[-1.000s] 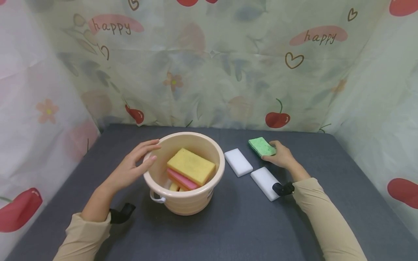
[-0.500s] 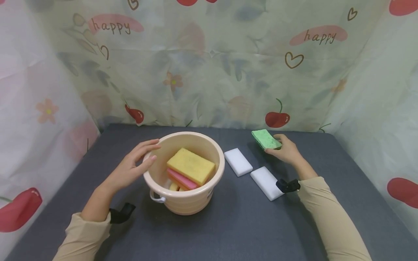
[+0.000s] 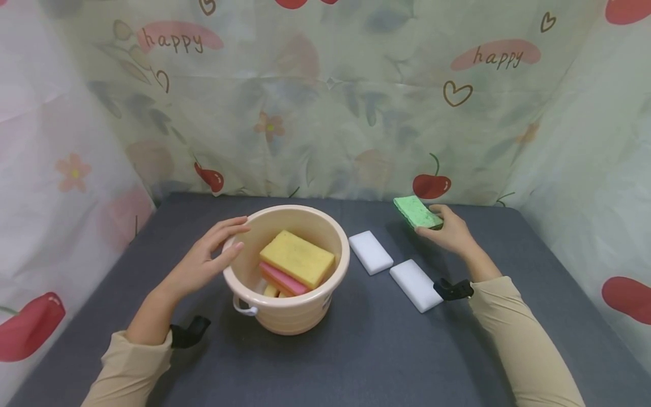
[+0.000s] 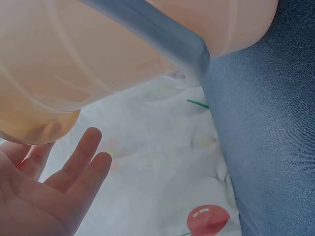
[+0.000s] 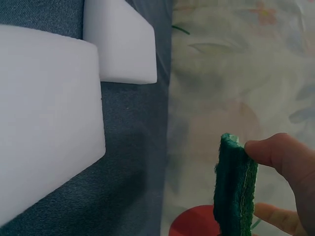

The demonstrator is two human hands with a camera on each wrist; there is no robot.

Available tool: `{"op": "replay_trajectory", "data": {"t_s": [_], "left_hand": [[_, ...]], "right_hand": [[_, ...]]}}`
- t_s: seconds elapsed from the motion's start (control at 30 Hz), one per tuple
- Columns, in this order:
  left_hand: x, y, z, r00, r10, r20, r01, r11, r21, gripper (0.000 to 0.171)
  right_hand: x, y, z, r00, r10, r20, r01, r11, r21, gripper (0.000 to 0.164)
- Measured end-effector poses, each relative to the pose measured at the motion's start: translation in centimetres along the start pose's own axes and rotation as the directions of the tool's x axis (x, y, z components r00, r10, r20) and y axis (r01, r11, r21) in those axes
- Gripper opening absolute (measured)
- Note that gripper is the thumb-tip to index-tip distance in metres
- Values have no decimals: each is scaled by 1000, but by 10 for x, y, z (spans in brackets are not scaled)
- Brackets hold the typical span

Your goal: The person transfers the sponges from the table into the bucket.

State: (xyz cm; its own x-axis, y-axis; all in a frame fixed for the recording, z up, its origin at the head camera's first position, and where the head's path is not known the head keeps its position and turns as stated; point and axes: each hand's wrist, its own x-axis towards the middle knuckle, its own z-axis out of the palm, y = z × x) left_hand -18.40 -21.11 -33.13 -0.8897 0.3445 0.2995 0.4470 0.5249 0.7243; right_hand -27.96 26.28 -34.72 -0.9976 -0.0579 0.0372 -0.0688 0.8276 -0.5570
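My right hand pinches a light green sponge by its right end, above the far right part of the table; the right wrist view shows the sponge edge-on, dark green on one side, between thumb and fingers. My left hand rests at the left rim of a cream bucket, fingers relaxed; in the left wrist view the fingers lie by the rim. Inside the bucket a yellow sponge lies on top of a pink one, with more yellow pieces partly hidden beneath.
Two white sponge blocks lie on the dark table right of the bucket: a farther block and a nearer block, the latter close to my right wrist strap. A light handle hangs at the bucket's left side. Printed curtains enclose the table.
My right hand has lifted the green sponge off the table and carried it slightly back and to the right. My left hand and the bucket have stayed in place.
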Motion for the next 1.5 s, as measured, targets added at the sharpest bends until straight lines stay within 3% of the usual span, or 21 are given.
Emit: {"op": "replay_trajectory", "data": {"t_s": [0.83, 1.17, 1.5], "left_hand": [[0, 0, 1, 1000, 9, -8, -9, 1000, 22, 36], [0, -2, 1, 999, 33, -23, -32, 999, 38, 35], [0, -1, 1, 1000, 9, -8, -9, 1000, 27, 36]], "right_hand": [[-19, -24, -20, 996, -78, -36, 79, 997, 22, 71], [-28, -38, -26, 987, -148, -66, 151, 988, 41, 69], [-37, -53, -28, 974, -209, -85, 214, 975, 61, 66]]}}
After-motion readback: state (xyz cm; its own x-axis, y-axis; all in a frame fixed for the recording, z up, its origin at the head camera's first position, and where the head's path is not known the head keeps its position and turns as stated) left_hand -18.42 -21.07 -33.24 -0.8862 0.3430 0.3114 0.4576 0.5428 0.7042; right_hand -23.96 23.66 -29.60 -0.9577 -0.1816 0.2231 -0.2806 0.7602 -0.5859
